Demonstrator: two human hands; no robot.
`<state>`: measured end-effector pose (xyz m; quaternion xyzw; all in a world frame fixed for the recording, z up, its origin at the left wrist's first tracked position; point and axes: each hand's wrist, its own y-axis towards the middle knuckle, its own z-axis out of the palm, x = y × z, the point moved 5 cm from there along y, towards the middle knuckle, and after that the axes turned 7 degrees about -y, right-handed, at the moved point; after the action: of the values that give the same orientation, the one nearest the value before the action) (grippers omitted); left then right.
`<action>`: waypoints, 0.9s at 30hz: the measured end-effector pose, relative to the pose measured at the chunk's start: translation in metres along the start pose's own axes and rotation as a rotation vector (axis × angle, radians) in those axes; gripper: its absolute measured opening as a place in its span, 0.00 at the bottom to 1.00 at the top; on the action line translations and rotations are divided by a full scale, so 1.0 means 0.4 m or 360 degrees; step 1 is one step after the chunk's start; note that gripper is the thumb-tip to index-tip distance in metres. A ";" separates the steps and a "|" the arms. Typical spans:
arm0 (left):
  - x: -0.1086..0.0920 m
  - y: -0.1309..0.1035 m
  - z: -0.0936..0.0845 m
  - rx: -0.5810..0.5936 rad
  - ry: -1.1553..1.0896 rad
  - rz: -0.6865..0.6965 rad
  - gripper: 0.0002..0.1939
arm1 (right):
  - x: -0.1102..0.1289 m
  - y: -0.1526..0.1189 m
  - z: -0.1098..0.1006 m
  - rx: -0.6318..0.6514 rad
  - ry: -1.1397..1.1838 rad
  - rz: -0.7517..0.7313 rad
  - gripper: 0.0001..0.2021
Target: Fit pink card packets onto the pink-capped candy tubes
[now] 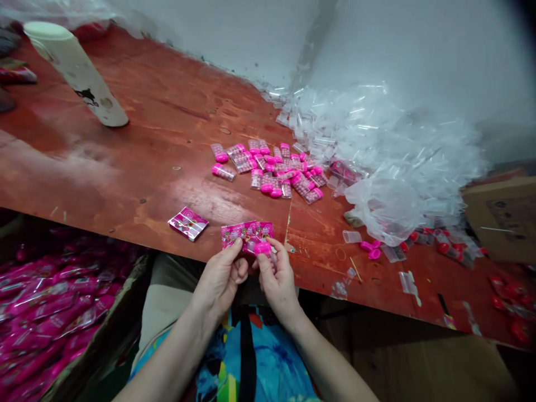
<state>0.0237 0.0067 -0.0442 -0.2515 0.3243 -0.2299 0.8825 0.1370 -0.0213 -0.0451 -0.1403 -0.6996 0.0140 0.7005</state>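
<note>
My left hand (224, 273) pinches a pink printed wrapper (238, 230) between thumb and fingers at the table's front edge. Close beside it, my right hand (280, 282) grips a small clear candy container with a pink cap (263, 248). The container lies against the wrapper's near side; I cannot tell whether its end is inside. To the left lies a flat stack of the same pink wrappers (188, 223). Beyond my hands, several filled candy containers (288, 167) with pink caps and pale round candies lie in a loose pile.
A big heap of clear empty plastic containers (377, 128) spreads along the wall at right, with a plastic bag (383, 204). A pale bottle (79, 72) stands at back left. A box of pink packets (54, 301) sits below the table at left. A cardboard box (502, 218) is far right.
</note>
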 end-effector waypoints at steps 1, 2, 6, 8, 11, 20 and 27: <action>0.000 0.000 0.001 0.0016 0.0014 0.0003 0.16 | 0.000 0.000 -0.001 -0.0016 -0.0011 -0.0011 0.20; 0.000 0.000 0.002 0.0038 0.0037 0.0006 0.16 | 0.000 0.000 0.000 -0.0016 -0.0004 -0.0005 0.21; 0.004 0.001 0.004 0.0146 0.0166 0.0011 0.20 | 0.004 0.001 0.017 0.0160 0.0290 0.0228 0.25; 0.006 0.002 0.002 0.0168 0.0203 0.0000 0.21 | 0.006 -0.001 0.021 0.0233 0.0430 0.0370 0.26; 0.006 0.002 -0.003 0.0149 0.0245 0.0015 0.20 | 0.001 -0.004 0.023 0.0394 0.0500 0.0492 0.26; 0.018 -0.006 0.014 0.0224 0.0324 -0.0093 0.25 | 0.001 0.005 0.001 0.0242 -0.0114 0.0013 0.28; 0.007 -0.014 0.021 0.0268 0.0358 -0.0130 0.22 | 0.009 -0.005 0.005 0.0500 0.0104 0.0071 0.32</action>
<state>0.0302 0.0035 -0.0365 -0.1623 0.3901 -0.3186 0.8485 0.1349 -0.0224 -0.0412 -0.0449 -0.6623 0.1341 0.7358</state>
